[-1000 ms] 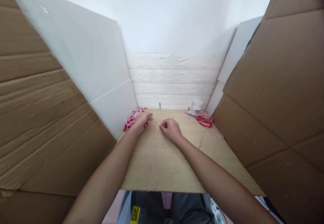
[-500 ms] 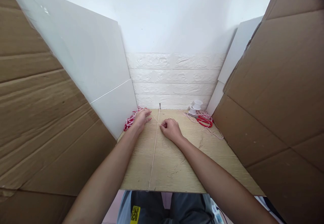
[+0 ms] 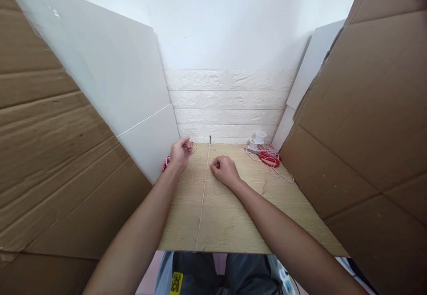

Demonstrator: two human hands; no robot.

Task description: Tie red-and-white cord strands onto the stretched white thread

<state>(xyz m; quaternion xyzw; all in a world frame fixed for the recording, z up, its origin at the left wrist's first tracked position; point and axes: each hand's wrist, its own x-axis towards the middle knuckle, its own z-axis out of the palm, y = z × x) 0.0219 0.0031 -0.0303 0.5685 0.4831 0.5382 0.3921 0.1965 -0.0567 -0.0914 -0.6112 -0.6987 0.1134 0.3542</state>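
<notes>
A pale cord runs straight from a small dark nail at the back of the board to its front edge. Left of the cord, my left hand is turned with its fingers curled in; a short red thread shows at its fingertips. Just right of the cord, my right hand rests on the board in a pinch, close to the cord. Whatever its fingertips hold is too fine to make out. A red and white thread bundle is partly hidden behind my left wrist.
Red-handled scissors lie on pink and white threads at the back right, beside white spools. Cardboard walls and white panels flank the wooden board. A white brick-patterned wall stands behind.
My left hand has drawn left, away from the cord, and turned over, its fingers going from spread to curled. The red thread now shows beside it. My right hand has hardly moved.
</notes>
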